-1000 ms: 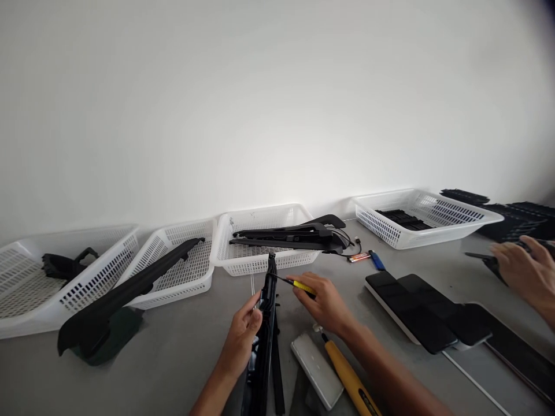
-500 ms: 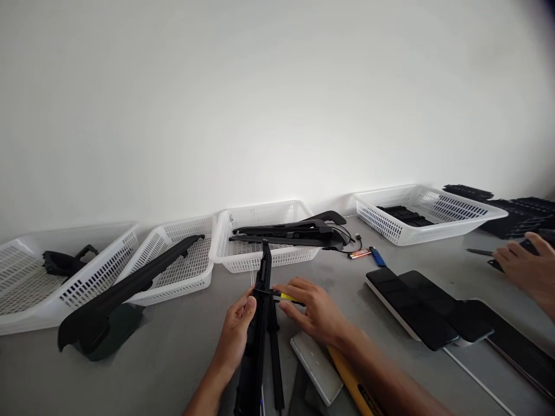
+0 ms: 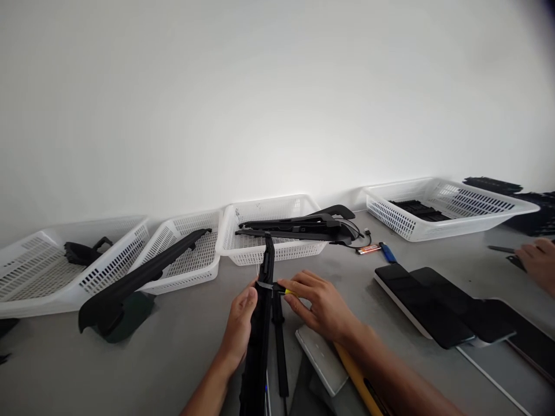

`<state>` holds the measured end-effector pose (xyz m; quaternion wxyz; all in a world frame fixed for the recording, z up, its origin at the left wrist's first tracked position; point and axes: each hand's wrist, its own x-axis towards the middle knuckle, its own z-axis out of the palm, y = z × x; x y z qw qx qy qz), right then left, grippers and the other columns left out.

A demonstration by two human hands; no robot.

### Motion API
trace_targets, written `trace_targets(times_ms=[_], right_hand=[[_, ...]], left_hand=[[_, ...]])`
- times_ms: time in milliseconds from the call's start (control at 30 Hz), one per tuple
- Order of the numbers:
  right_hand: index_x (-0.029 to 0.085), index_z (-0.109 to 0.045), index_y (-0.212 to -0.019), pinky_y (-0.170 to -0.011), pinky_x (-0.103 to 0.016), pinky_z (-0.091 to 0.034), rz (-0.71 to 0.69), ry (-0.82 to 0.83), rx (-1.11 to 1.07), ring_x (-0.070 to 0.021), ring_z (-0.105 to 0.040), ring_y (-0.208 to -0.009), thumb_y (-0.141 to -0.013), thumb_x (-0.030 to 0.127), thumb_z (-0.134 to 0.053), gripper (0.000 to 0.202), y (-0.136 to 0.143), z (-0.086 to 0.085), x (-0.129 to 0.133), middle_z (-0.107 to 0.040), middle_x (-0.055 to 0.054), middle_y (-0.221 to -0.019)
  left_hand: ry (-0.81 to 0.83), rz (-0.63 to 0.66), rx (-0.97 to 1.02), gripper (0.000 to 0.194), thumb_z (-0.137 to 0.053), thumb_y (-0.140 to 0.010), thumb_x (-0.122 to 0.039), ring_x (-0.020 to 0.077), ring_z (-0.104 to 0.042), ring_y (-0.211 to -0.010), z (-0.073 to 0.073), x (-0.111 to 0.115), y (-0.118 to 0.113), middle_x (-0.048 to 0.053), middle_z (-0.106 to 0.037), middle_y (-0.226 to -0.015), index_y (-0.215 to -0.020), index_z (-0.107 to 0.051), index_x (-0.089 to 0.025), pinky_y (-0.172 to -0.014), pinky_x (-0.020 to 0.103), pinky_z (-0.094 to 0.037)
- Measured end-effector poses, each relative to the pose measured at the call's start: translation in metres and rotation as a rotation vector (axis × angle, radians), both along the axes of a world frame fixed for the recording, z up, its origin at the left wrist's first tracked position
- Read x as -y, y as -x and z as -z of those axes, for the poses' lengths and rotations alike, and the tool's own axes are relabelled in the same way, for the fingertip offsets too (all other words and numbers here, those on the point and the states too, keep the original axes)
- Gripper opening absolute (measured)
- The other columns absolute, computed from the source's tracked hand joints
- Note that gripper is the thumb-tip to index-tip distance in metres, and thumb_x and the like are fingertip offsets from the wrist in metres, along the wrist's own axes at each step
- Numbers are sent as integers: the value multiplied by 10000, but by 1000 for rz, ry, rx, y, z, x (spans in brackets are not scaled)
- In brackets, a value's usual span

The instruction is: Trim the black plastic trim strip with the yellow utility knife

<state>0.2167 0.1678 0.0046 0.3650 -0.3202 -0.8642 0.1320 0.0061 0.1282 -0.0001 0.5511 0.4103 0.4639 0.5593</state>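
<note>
My left hand (image 3: 237,326) is closed around a long black plastic trim piece (image 3: 255,361), which stands up toward the baskets. My right hand (image 3: 318,303) pinches a small utility knife (image 3: 288,291) with a yellow part on it. The knife's thin blade lies across the trim near the left thumb, appearing to touch its surface. A narrow black strip (image 3: 280,352) lies just right of the trim. Beneath the right forearm are a white box-like device (image 3: 321,359) and a yellow-handled object (image 3: 356,381), partly covered.
White baskets (image 3: 273,252) line the wall, with black plastic parts in them. One long black piece (image 3: 143,271) leans out of a basket at left. Several phones (image 3: 422,303) lie at right, near a blue lighter-like item (image 3: 387,252). Another person's hand (image 3: 540,263) is at the right edge.
The view has shifted slightly, moving the baskets and phones rightward. The knife's blade now shows flatter and brighter across the trim. The other person's hand has moved toward the right edge.
</note>
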Motion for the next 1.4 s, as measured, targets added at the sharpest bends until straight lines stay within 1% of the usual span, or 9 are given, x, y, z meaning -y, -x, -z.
trace_targets(times_ms=[100,200,367,533,700,800,967,1167,1400], right_hand=[[242,-683,-1340,-793,-334,-504,-16,-1,7,-220,-629,-928,-1096,322,-491,320,-2,-1,0,-703,-76,-1008],[257,-681,-1360,-793,-334,-504,-8,27,-19,-219,-632,-926,-1099,328,-485,334,-2,-1,-1,-707,-72,-998],[252,-698,-1350,-784,-335,-504,-28,47,-24,-214,-639,-918,-1103,348,-467,351,-3,0,-1,-711,-77,-987],[237,-697,-1353,-804,-347,-509,-35,38,-5,-219,-629,-926,-1100,347,-472,357,-2,1,2,-716,-87,-1019],[237,-696,-1354,-776,-327,-509,-59,74,-10,-202,-642,-903,-1103,346,-475,352,0,4,1,-713,-73,-988],[243,-709,-1335,-777,-321,-505,-20,93,-41,-196,-647,-897,-1109,364,-465,355,-2,4,-1,-708,-70,-963],[239,-731,-1302,-750,-325,-502,-41,44,-6,-202,-643,-861,-1093,354,-485,343,-5,1,-1,-713,-74,-935],[250,-741,-1303,-737,-297,-520,16,106,-38,-189,-670,-855,-1102,382,-466,366,-3,1,0,-714,-64,-913],[213,-741,-1320,-738,-297,-497,31,202,-90,-186,-662,-832,-1111,427,-441,424,0,5,0,-706,-65,-888]], left_hand=[[-32,24,-18,603,-672,-930,-666,305,-692,-1230,-1,-1,1,77,-786,-1240,-1326,-726,-215,-1029,361,-564],[-23,24,-3,584,-657,-950,-645,312,-660,-1293,3,-2,2,78,-770,-1290,-1348,-715,-221,-1078,387,-544],[58,-54,23,588,-644,-954,-654,316,-627,-1349,12,-1,4,76,-731,-1379,-1345,-718,-221,-1124,405,-522],[-39,22,25,545,-610,-1001,-582,318,-578,-1407,6,0,3,78,-726,-1388,-1403,-686,-222,-1184,421,-472],[-12,-6,1,553,-583,-1015,-581,313,-535,-1450,8,0,4,79,-671,-1474,-1409,-681,-206,-1242,422,-401],[-27,19,4,541,-563,-1026,-578,299,-550,-1437,9,0,2,73,-679,-1464,-1407,-683,-214,-1234,407,-409],[-19,2,17,556,-617,-985,-610,311,-616,-1366,6,0,0,81,-728,-1389,-1361,-718,-212,-1174,409,-481],[-34,14,-21,540,-607,-1001,-601,305,-567,-1426,6,1,0,73,-686,-1456,-1391,-704,-241,-1247,421,-400],[-41,15,-49,600,-625,-974,-641,314,-600,-1391,2,-1,0,91,-703,-1429,-1404,-686,-228,-1234,432,-419]])
